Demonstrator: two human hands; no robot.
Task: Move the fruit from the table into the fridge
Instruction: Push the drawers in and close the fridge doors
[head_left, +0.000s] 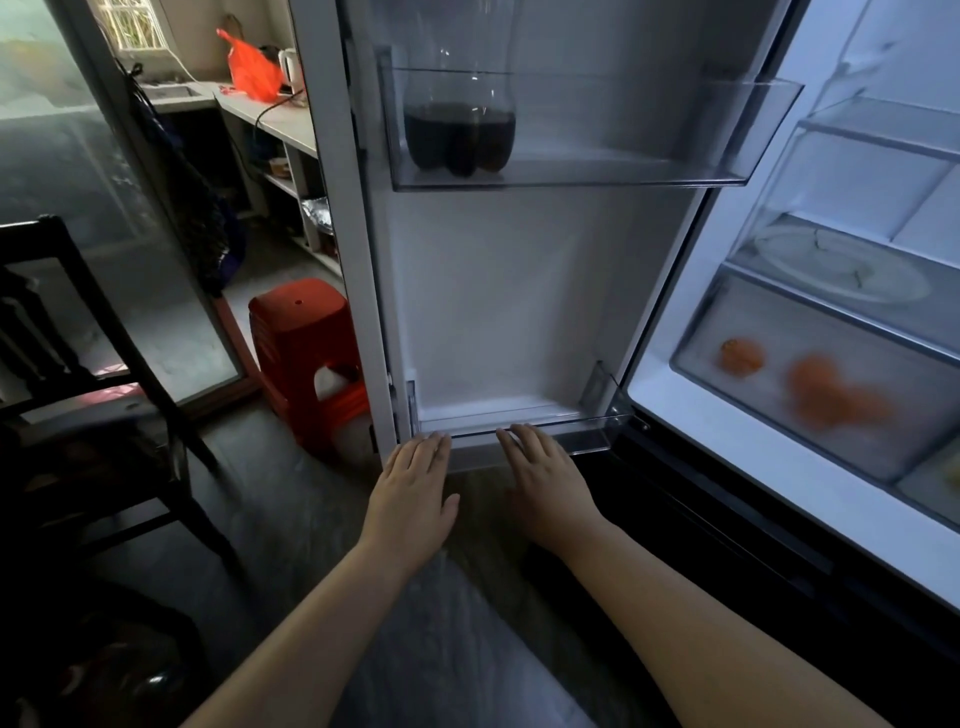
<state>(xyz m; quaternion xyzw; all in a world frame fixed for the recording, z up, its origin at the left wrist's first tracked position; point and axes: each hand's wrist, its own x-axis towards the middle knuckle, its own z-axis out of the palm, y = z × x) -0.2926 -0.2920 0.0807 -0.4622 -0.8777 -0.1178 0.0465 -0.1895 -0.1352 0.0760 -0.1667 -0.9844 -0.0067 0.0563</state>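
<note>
Both your forearms enter from the bottom of the frame. Your left hand (415, 480) lies flat, palm down, fingers extended and empty, fingertips at the front lip of the lower door bin (519, 434) at centre. Your right hand (545, 475) is the same: spread flat, holding nothing, fingertips touching that clear plastic rim.

Lower door bin: nothing visible inside it.

Fridge door (498, 291) stands swung wide, its white inner face filling the centre. Upper door bin (623, 156), top centre: one clear bottle (460, 119) with dark liquid low in it; no label readable.

Fruit (815, 384): orange pieces, blurred, inside the clear crisper drawer (779, 431) at right of frame; one sits apart to the left of a cluster. Count uncertain.

Shelf above drawer: pale plate (841, 265).

Left of frame: dark chair (78, 332), red plastic stool (306, 358) just beside the door edge. Upper left, far: counter (270, 117) with an orange bag (252, 67) and white kettle (291, 65). No writing legible anywhere
</note>
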